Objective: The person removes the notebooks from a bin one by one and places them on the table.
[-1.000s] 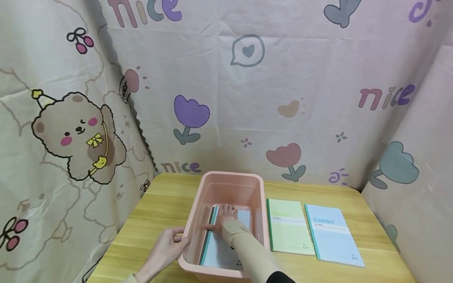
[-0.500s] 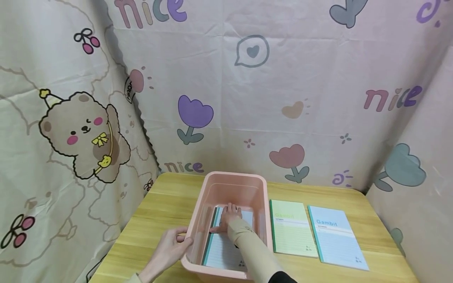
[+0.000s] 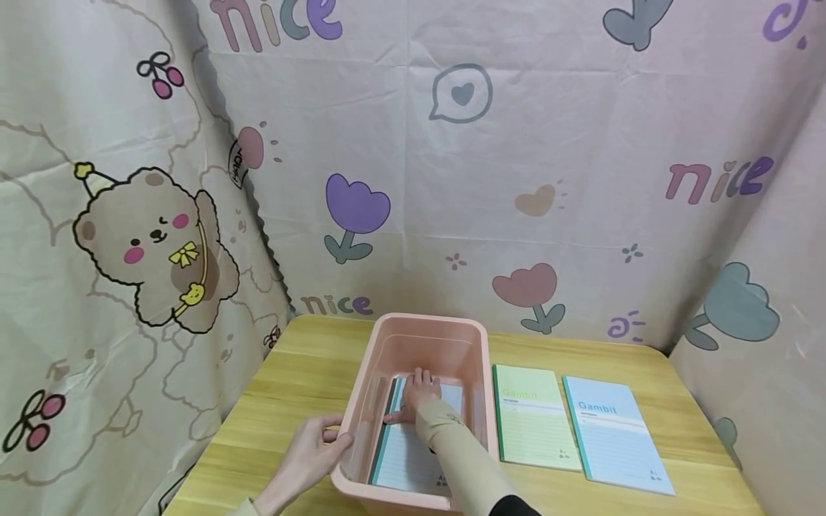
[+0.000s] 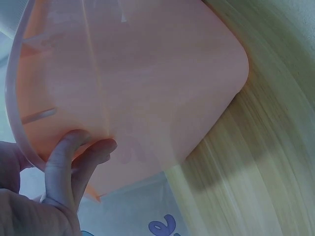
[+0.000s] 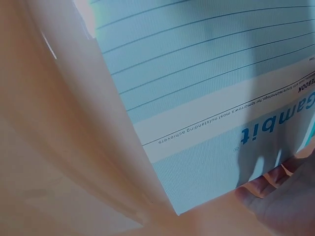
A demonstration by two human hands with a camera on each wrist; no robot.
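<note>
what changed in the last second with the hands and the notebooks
Very little. The right hand slid slightly toward the far end of the notebook lying in the pink bin, and rests flat on it as before. The left hand keeps gripping the bin's near left rim, fingers curled over it. The green notebook and the blue notebook lie unmoved on the table; the small shift in view is the camera's.
</note>
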